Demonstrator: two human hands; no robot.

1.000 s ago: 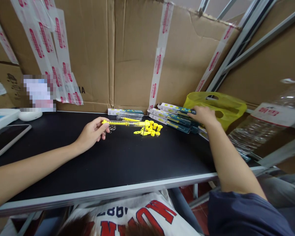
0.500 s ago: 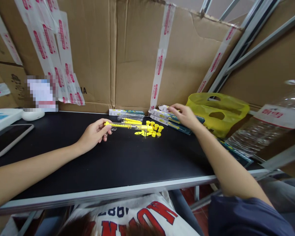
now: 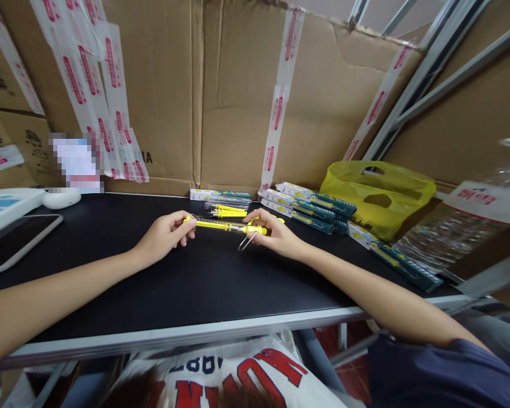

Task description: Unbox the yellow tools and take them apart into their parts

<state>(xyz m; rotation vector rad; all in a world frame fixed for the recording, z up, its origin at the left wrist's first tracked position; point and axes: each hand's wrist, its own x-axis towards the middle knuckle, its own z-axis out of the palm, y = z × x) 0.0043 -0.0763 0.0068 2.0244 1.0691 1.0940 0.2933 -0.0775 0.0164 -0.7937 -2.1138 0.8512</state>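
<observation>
Both of my hands hold a spring scale (image 3: 216, 225), a clear tube with a yellow strip inside, level above the black table. My left hand (image 3: 166, 235) pinches its left end, where a metal ring shows. Closed round its yellow right end is my right hand (image 3: 276, 233). A bent metal hook (image 3: 247, 242) hangs below that end. Small yellow parts (image 3: 278, 220) lie behind the right hand, mostly hidden by it. Past the scale are yellow strips (image 3: 228, 213) and clear tubes (image 3: 227, 202) in a small pile.
Printed narrow boxes (image 3: 310, 205) are stacked at the back right, with another box (image 3: 397, 258) nearer the right edge. A yellow bag (image 3: 376, 195) and a large plastic bottle (image 3: 454, 218) stand there too. At left lie a phone (image 3: 17, 243) and a white device (image 3: 8, 201). Cardboard (image 3: 233, 102) walls the back.
My right hand has come from the stacked boxes, left and nearer, onto the scale's right end. My left hand keeps its hold, and the scale sits slightly lower.
</observation>
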